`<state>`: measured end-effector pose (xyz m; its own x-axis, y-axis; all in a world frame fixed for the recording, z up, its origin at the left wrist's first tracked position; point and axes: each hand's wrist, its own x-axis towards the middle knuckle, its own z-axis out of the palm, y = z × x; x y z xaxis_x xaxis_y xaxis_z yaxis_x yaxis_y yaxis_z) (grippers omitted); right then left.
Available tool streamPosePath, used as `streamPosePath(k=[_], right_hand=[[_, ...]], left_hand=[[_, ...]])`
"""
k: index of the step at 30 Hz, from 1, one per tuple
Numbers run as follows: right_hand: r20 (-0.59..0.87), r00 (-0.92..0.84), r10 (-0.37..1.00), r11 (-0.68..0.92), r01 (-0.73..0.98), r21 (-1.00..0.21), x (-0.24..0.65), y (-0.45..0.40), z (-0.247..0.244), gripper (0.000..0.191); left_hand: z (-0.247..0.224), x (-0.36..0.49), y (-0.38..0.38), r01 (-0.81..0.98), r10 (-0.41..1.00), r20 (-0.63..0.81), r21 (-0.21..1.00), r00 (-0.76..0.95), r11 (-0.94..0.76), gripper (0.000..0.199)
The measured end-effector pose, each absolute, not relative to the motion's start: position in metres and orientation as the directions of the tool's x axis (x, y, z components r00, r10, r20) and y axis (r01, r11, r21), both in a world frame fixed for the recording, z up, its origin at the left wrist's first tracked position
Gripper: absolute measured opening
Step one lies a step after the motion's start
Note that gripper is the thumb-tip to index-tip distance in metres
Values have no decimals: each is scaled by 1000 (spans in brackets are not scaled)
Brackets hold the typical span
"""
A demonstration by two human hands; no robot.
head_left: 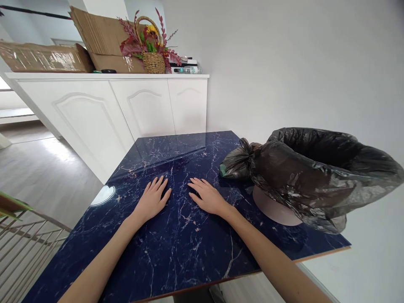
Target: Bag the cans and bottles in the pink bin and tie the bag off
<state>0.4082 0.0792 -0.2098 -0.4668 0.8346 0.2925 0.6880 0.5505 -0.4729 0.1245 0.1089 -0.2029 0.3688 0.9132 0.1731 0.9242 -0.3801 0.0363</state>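
Both hands rest palm down on a glossy dark blue marble-patterned table (pixel 186 248), with nothing in them. My left hand (pixel 152 199) lies flat, its fingers pointing away from me and the thumb held apart. A short gap separates it from my right hand (pixel 206 196), whose fingers are stretched out toward the left. To the right of that hand stands a bin (pixel 274 206) with a pale base, lined with a black plastic bag (pixel 296 181). The bag's top is folded over the rim, and its side is gathered into a knot. Something green shows inside the knotted part.
Behind the table is a white cabinet (pixel 148 105). On it are cardboard boxes (pixel 44 58), a wicker basket (pixel 153 63) of artificial flowers and a plastic bottle (pixel 191 70). A metal rack (pixel 28 244) stands at the lower left. A grey wall (pixel 284 63) runs along the right.
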Motion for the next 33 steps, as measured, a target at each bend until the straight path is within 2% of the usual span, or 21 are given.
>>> streamPosePath(k=[8,33], right_hand=[[289,-461,839,542,668,-510,410,79,-211,58],[312,-467,828,561,673,-482,410,79,-214,54]], left_hand=[[-206,124,110,926,917,162,47,364,-376,73],[-209,122,109,914,901,196,51,387,-403,72]])
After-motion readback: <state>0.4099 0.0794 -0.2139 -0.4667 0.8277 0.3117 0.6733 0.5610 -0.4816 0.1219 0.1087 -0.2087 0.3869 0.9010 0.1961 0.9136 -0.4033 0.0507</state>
